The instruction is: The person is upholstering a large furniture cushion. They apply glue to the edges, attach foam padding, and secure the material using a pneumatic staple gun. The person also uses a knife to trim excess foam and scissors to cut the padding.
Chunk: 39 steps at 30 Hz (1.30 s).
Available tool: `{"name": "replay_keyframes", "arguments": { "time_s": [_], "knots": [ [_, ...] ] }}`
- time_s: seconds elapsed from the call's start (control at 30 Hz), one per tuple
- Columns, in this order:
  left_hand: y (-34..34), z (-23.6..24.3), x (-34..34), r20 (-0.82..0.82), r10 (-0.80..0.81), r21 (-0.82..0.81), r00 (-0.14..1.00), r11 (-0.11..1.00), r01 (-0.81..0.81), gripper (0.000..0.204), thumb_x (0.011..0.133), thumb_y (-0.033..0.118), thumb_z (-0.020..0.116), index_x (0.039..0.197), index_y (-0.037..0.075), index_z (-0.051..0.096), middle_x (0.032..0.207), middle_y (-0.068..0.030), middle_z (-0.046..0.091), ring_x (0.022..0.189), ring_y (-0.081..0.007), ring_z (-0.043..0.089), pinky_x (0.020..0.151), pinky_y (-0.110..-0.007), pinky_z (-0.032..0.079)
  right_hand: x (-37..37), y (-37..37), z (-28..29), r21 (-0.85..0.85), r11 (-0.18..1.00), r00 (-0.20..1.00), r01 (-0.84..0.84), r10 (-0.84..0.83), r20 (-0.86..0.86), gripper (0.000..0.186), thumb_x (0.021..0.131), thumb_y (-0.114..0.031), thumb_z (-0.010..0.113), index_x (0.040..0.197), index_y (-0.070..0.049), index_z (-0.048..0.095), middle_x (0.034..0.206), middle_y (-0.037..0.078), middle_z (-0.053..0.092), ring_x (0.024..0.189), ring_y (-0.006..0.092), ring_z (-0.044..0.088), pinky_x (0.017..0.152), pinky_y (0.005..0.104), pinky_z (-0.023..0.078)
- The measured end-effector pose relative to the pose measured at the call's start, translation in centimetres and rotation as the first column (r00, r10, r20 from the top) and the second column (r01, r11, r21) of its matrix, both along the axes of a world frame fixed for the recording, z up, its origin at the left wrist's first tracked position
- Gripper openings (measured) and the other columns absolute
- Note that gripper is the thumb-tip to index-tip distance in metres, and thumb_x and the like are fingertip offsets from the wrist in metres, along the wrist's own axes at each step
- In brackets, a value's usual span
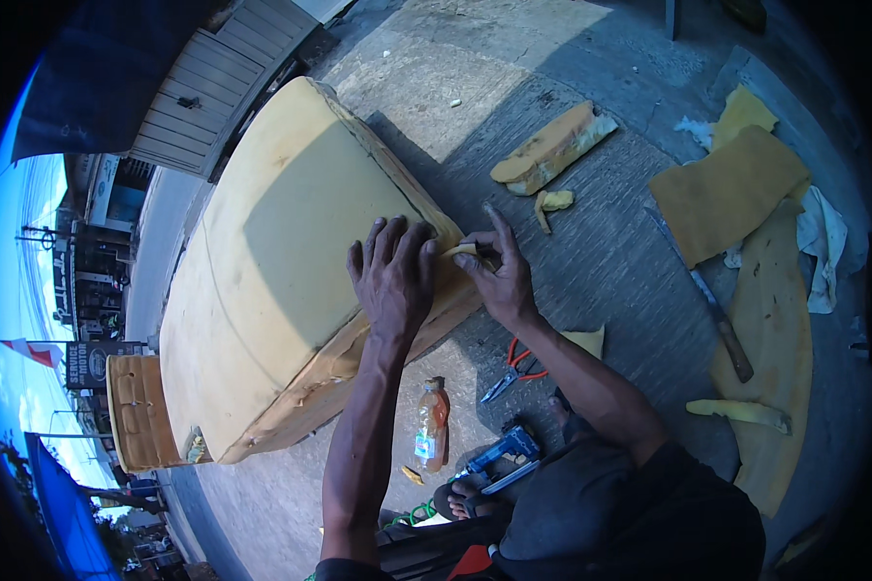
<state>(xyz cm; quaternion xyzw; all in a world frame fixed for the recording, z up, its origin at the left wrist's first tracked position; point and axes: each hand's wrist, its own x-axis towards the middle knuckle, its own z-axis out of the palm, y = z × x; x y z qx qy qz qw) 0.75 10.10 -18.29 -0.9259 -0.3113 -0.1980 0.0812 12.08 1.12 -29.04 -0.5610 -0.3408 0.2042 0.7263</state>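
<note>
A large yellow foam cushion (281, 223) stands in front of me, its seamed edge toward my hands. My left hand (392, 276) lies on top near its right corner, fingers spread over the foam. Beside that corner, my right hand (499, 276) pinches a thin strip of yellow foam (460, 249) between thumb and fingers, the index finger raised. The strip's far end meets the cushion's edge; whether it is attached there I cannot tell.
On the concrete lie pliers with red handles (513, 373), a bottle of amber liquid (431, 426) and a blue power tool (504, 450). To the right are a long knife (731, 344), brown foam sheets (731, 194) and a thick foam offcut (552, 147).
</note>
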Motion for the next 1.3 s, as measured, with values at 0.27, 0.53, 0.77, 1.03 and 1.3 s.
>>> {"name": "replay_keyframes", "arguments": {
  "time_s": [0.27, 0.53, 0.77, 1.03, 1.3],
  "knots": [
    [0.2, -0.8, -0.9, -0.118, -0.034, 0.147, 0.992, 0.988, 0.051, 0.05, 0.093, 0.04, 0.071, 0.137, 0.019, 0.063, 0.142, -0.0134, 0.061, 0.137, -0.0341, 0.053, 0.114, -0.057, 0.035, 0.5, 1.8, 0.8, -0.002, 1.0, 0.994, -0.032, 0.031, -0.106, 0.08, 0.095, -0.019, 0.076, 0.16, -0.01, 0.031, 0.111, 0.008, 0.07, 0.088, 0.0138, 0.064, 0.083, 0.0309, 0.054],
    [0.1, -1.8, -0.6, -0.105, -0.034, 0.227, 0.994, 0.972, 0.058, 0.05, 0.093, 0.04, 0.071, 0.138, 0.018, 0.063, 0.141, -0.0132, 0.062, 0.135, -0.0346, 0.055, 0.111, -0.057, 0.038, 0.1, 4.7, -0.7, 0.037, 0.992, 0.992, 0.123, -0.123, -0.005, 0.065, 0.101, -0.032, 0.068, 0.155, -0.008, 0.04, 0.098, 0.007, 0.065, 0.082, 0.0142, 0.059, 0.078, 0.0302, 0.051],
    [0.7, -2.4, -1.1, -0.091, -0.027, 0.24, 0.995, 0.97, 0.048, 0.051, 0.093, 0.042, 0.071, 0.138, 0.019, 0.062, 0.142, -0.0126, 0.06, 0.135, -0.0342, 0.054, 0.111, -0.057, 0.038, 0.9, 7.2, 0.3, -0.02, 1.0, 1.0, 0.013, -0.013, -0.021, 0.057, 0.104, -0.039, 0.062, 0.148, -0.005, 0.049, 0.088, 0.008, 0.06, 0.08, 0.0158, 0.058, 0.074, 0.0331, 0.051],
    [-4.1, -3.8, -5.7, 0.0, -0.217, 0.156, 0.976, 0.964, 0.215, 0.054, 0.091, 0.032, 0.071, 0.14, 0.014, 0.056, 0.142, -0.0152, 0.054, 0.137, -0.0355, 0.046, 0.113, -0.054, 0.031, 1.1, 1.7, -3.3, -0.057, 0.982, 0.975, 0.182, -0.188, -0.116, 0.059, 0.107, -0.038, 0.057, 0.148, 0.002, 0.044, 0.099, 0.009, 0.065, 0.092, 0.0221, 0.064, 0.087, 0.0367, 0.052],
    [-13.7, -19.1, -22.2, -0.529, 0.648, -0.307, 0.549, 0.457, -0.835, 0.061, 0.091, 0.04, 0.071, 0.137, 0.005, 0.048, 0.131, -0.0242, 0.058, 0.123, -0.0438, 0.055, 0.1, -0.053, 0.044, -10.6, -7.2, -14.7, -0.573, 0.512, 0.767, -0.64, 0.473, -0.434, 0.051, 0.093, -0.023, 0.064, 0.143, -0.012, 0.057, 0.108, 0.015, 0.074, 0.096, 0.0273, 0.072, 0.086, 0.0389, 0.055]
  ]
}}
